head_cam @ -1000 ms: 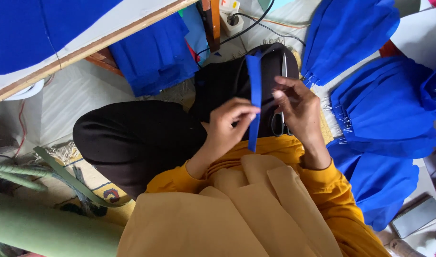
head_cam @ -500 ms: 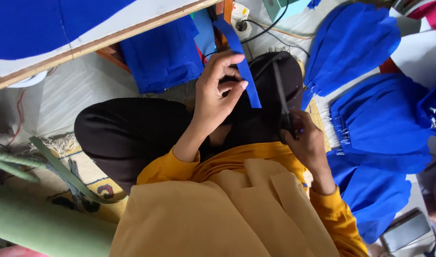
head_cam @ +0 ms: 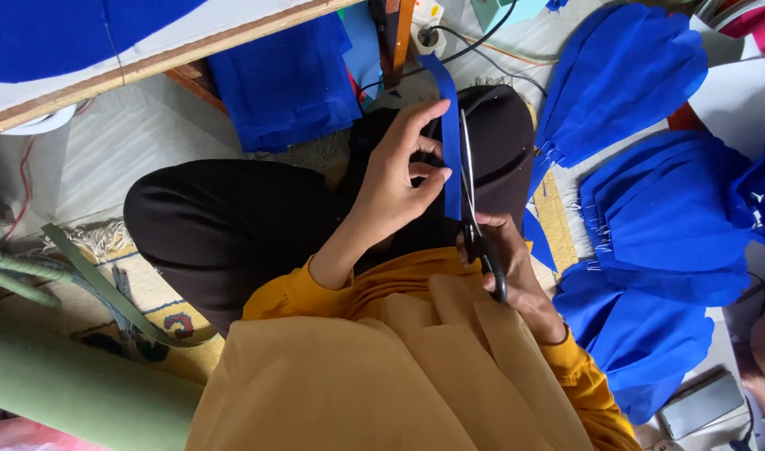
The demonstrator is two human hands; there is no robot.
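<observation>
With the left hand (head_cam: 395, 179) pinching the blue strip (head_cam: 449, 134) taut toward 12 o'clock and the right hand (head_cam: 503, 250) closed through the handles of the scissors (head_cam: 474, 213) — blades slightly parted beside the strip — slack or drift risks a crooked cut or nicked fingertips (head_cam: 436, 174).

Your left hand (head_cam: 399, 179) and right hand (head_cam: 507, 259) work in a narrow pocket above your lap, with the blue strip (head_cam: 449, 142) and scissors (head_cam: 478, 225) between them. To your right, stacked blue fabric pieces (head_cam: 649, 209) crowd close, their pins facing in. Ahead, the wooden table edge (head_cam: 174, 58), a power strip (head_cam: 428, 21) and its cables block the way. Your raised knee (head_cam: 215, 225) closes the left. Bare pale floor (head_cam: 132, 142) beyond that knee is the one open patch.
</observation>
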